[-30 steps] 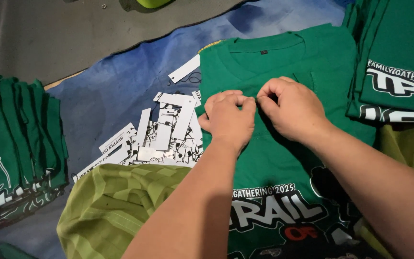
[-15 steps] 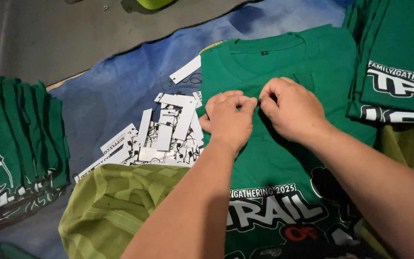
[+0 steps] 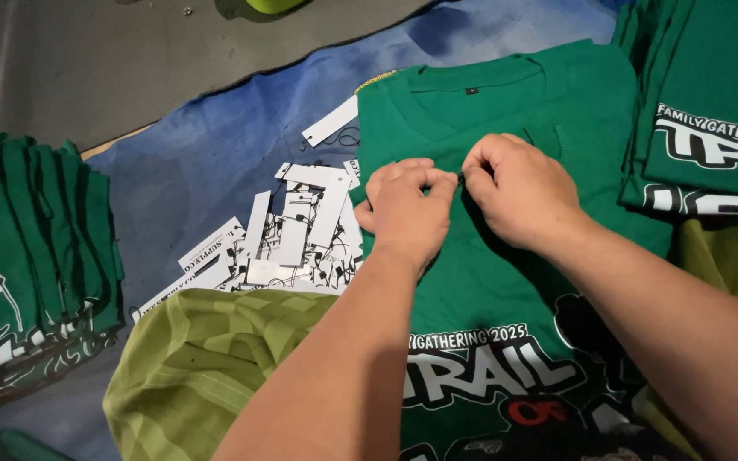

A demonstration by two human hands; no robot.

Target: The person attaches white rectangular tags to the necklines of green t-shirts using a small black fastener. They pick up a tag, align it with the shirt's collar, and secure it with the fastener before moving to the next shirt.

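Observation:
A green T-shirt [image 3: 506, 282] with a white and red print lies flat in front of me, collar away from me. My left hand [image 3: 405, 209] and my right hand [image 3: 518, 192] rest on its chest, fingertips meeting and pinching a small fold of the fabric between them. A heap of white paper tags [image 3: 288, 235] with strings lies just left of my left hand on a blue cloth [image 3: 181, 162].
A fanned stack of folded green shirts [image 3: 23, 256] lies at the left, another stack [image 3: 711, 111] at the upper right. An olive-green striped cloth [image 3: 207, 358] covers my lap. Grey floor [image 3: 87, 60] shows beyond the blue cloth.
Both hands stay pinched together on the shirt's chest; they have shifted only slightly.

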